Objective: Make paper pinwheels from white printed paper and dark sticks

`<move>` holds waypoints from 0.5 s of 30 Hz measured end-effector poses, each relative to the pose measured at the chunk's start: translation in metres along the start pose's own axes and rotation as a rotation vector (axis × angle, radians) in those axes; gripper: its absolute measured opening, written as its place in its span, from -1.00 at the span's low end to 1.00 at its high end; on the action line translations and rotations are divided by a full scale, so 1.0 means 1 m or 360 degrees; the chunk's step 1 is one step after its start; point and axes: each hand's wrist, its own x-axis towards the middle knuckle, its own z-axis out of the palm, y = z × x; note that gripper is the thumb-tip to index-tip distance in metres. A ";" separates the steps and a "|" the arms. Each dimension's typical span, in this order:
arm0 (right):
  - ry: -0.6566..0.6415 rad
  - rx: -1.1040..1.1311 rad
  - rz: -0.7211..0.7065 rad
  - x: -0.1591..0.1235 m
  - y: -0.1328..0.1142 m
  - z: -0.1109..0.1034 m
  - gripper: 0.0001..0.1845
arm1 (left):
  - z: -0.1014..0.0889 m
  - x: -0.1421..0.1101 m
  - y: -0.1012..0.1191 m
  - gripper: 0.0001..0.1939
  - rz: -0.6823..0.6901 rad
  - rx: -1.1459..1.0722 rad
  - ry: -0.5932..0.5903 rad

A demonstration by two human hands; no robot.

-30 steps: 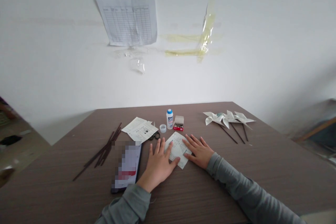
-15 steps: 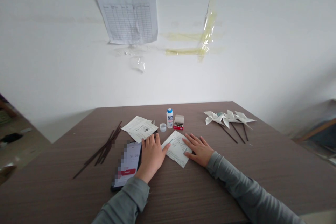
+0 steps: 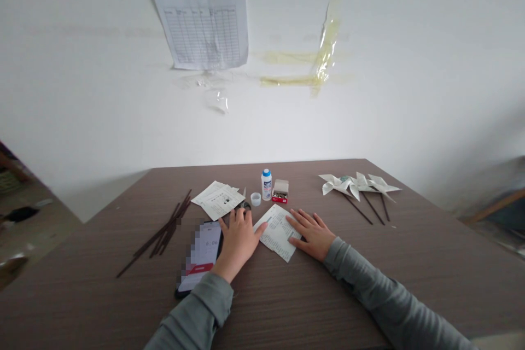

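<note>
Since earlier frame, we're moving left hand (image 3: 238, 238) leftward, fingers loosely spread, thumb meeting printed paper sheet (image 3: 279, 236) on our side of blue-capped bottle (image 3: 266, 187). We're resting right hand (image 3: 315, 238), fingers fanned, on sheet; likely light, soft, crease-prone, best gripped by corners.

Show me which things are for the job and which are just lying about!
Seems part of the job:
- paper square, between left hand and right hand
- scissors
- dark sticks
- bottle
- red box
- paper pinwheels

Probably just lying about:
- phone
- wall sheet
</note>
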 end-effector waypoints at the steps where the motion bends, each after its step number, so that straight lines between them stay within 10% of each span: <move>1: -0.0003 -0.0007 0.0000 0.000 0.000 0.000 -0.14 | 0.000 -0.001 0.000 -0.49 0.0018 -0.0005 0.0004; 15: 0.0071 -0.0012 0.0025 0.010 0.007 0.015 -0.11 | -0.015 -0.009 0.003 -0.44 -0.0019 0.0161 -0.0070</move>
